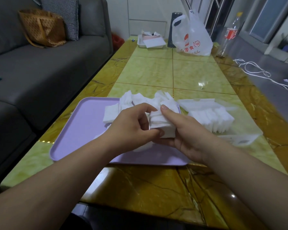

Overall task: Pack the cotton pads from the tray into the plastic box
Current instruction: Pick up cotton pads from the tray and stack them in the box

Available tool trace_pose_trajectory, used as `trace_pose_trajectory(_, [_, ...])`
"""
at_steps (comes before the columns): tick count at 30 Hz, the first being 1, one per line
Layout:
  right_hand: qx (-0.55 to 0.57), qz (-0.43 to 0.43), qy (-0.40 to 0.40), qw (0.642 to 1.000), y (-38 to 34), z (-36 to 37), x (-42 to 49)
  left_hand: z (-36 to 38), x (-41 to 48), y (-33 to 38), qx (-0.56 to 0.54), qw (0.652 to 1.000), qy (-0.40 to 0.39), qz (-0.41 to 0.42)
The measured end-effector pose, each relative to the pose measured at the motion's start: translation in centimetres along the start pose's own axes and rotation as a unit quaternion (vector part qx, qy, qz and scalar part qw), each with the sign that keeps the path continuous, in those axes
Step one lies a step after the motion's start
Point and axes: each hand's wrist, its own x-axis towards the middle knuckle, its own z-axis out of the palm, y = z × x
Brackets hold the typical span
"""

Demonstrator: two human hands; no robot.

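sofa (40,72), grey, runs along the left side, with a brown patterned handbag (43,29) and a houndstooth cushion (63,15) on its seat. beside it stands the long bench (156,72), yellow-green marble tiles with a brown border. at its far end are a white plastic bag (191,39) with red print, a clear bottle (231,34) with a red label, and a small white tray (150,40) holding papers.

near the front edge lies the lilac tray (83,130). just to its right is the clear plastic box (239,139), its white lid (196,103) open at the back, with rows of cotton pads (213,118) standing on edge inside.

both hands meet over the tray's right half. the left hand (133,125) has its fingers curled, thumb and fingertips pinching the near side of a stack of cotton pads (161,123). the right hand (188,135) cups the same stack from beneath and from the right, its thumb laid across the top. loose cotton pads (140,100) are heaped on the tray's far right corner, and a few more lie flat under the hands.
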Motion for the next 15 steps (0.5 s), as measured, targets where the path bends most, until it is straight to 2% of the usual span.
trace_pose_trajectory(6, [0.036,-0.02,0.046,0.998,0.2,0.1,0.3,0.5,-0.2,0.2,-0.018,0.999,0.038,-0.015])
trace_pose_trajectory(15, [0.07,-0.018,0.034,0.997,0.2,0.2,0.4,0.9,-0.3,1.2,-0.045,0.996,0.075,0.012])
